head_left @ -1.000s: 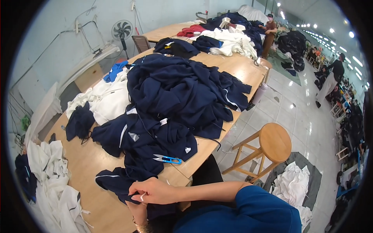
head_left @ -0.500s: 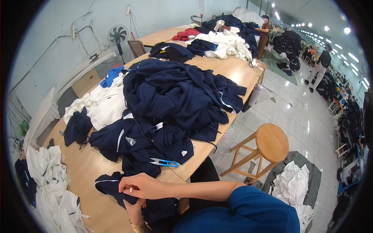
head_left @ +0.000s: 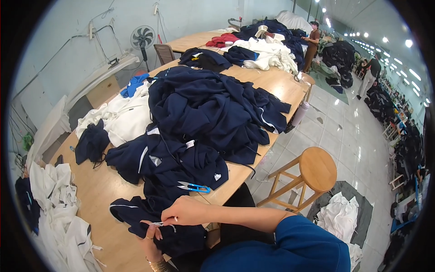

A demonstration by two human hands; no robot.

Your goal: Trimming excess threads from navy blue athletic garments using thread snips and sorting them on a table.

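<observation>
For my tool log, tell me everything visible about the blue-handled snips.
The snips have a bright blue handle and grey, metallic-looking blades, their tips apart. They lie flat near the edge of the table, blades pointing left over navy cloth. The right hand is close by, apparently not touching. Finer detail is unclear.

own hands (head_left: 186, 211) (head_left: 150, 239): 2; blue-handled snips (head_left: 195, 187): 1; standing fan (head_left: 142, 37): 1; lilac bottle (head_left: 300, 114): 1

Deep-blue short-sleeved top (head_left: 312, 242); black legwear (head_left: 244, 197). Gold-toned bangles (head_left: 158, 264), left wrist. Left hand (head_left: 152, 238): thin ring. Right hand (head_left: 186, 211): small white band, one finger.
</observation>
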